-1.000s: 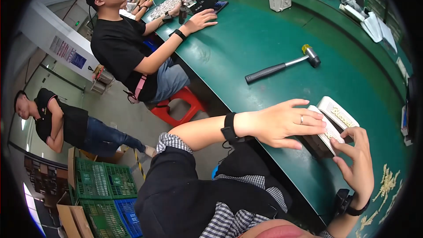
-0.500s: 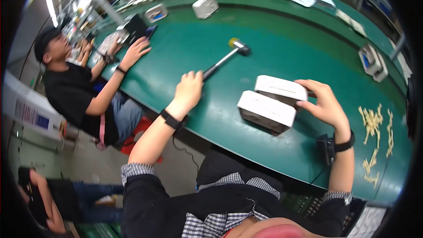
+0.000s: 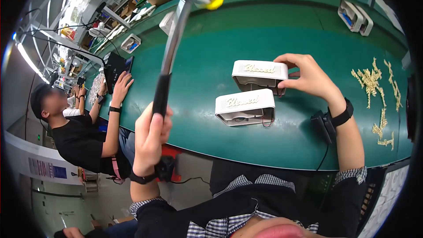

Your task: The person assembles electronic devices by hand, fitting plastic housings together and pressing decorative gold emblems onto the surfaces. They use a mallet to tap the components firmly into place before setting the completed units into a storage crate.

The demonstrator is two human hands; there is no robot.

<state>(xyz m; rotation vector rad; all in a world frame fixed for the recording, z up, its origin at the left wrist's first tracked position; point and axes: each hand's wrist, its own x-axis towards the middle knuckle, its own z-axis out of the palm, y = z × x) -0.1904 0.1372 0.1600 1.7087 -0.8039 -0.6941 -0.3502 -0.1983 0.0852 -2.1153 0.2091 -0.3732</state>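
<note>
My left hand (image 3: 151, 137) is wrapped round the black grip of a mallet (image 3: 172, 46). Its head, dark with a yellow face at one end, is raised high above the bench. Two white plastic housings (image 3: 245, 102) stand side by side in front of me, each with a gold script piece on its perforated top and thin wires showing inside. My right hand (image 3: 310, 76) grips the right end of the farther housing (image 3: 257, 69), thumb in front and fingers behind.
Gold script pieces (image 3: 372, 81) lie scattered on the green bench (image 3: 308, 145) at the right. More white housings (image 3: 351, 16) stand at the back right and back left (image 3: 131, 43). A co-worker (image 3: 81, 128) sits at the left beside a black box (image 3: 115, 67).
My left hand has lifted the mallet from low over the bench to upright and high. My right hand stays at the farther housing. The view has shifted, and the housings' fronts show more.
</note>
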